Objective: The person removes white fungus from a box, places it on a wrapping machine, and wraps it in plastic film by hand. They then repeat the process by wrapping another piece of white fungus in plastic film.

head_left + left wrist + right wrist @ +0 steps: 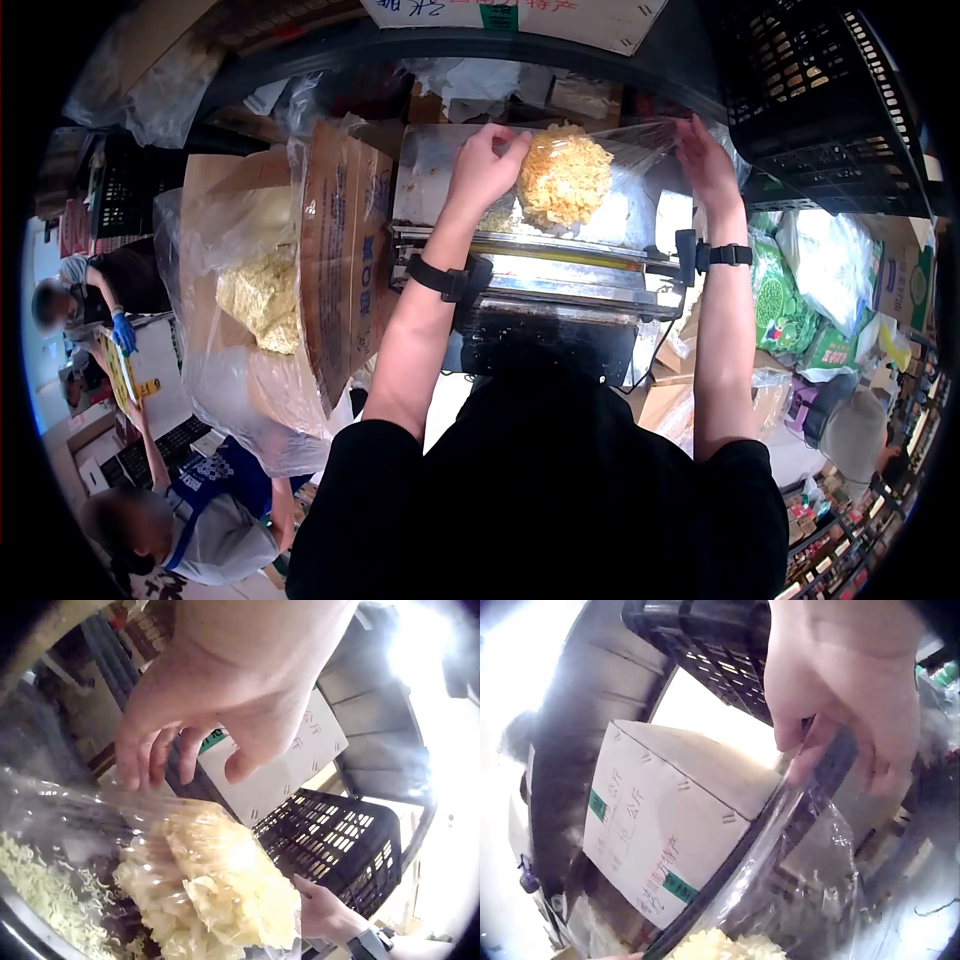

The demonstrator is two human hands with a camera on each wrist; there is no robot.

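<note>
Clear plastic bag (640,145), with a ruffled yellow clump (565,180) inside, lies over a metal worktop (420,180), on the far side of a long metal-barred device (560,265). The step in hand looks like handling and spreading the film: the right hand (710,165) pinches it at the right between thumb and fingers, and it runs taut from there toward the clump. The left hand (485,175) is at the left edge of the clump, fingers loosely bent close to the film, the thumb apart from them, so it seems to grip nothing. The next move calls for an even pull on the thin film, with the clump kept well inside. The worktop looks worn, and small pale shreds lie near the clump. To the left, an open cardboard box (345,250) has a plastic liner with a paler yellow mass in it. Beyond, at the far side, sits a white box (560,22) with writing, and a black crate (820,90) at far right. Green packages (780,290) are at right, and two other people are off to the left.
</note>
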